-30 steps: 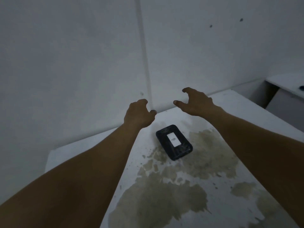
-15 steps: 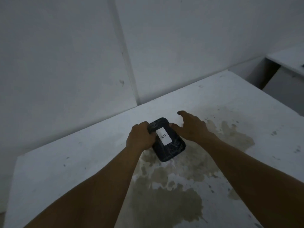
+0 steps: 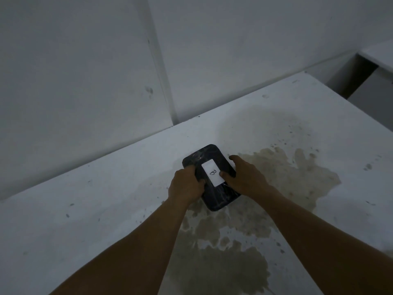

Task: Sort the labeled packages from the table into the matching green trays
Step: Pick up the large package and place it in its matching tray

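Note:
A black wrapped package with a white label marked "B" sits at the middle of the white table. My left hand grips its left side, fingers curled over the edge. On the right side my right hand holds it, thumb resting by the label. Whether the package still touches the table I cannot tell. No green tray is in view.
The table is stained with large brownish patches in front and to the right. White wall panels rise just behind it. A gap and a second white surface lie at the far right.
Both hands came down from above the table and closed on the package's two sides. The grip has tightened since half a second ago.

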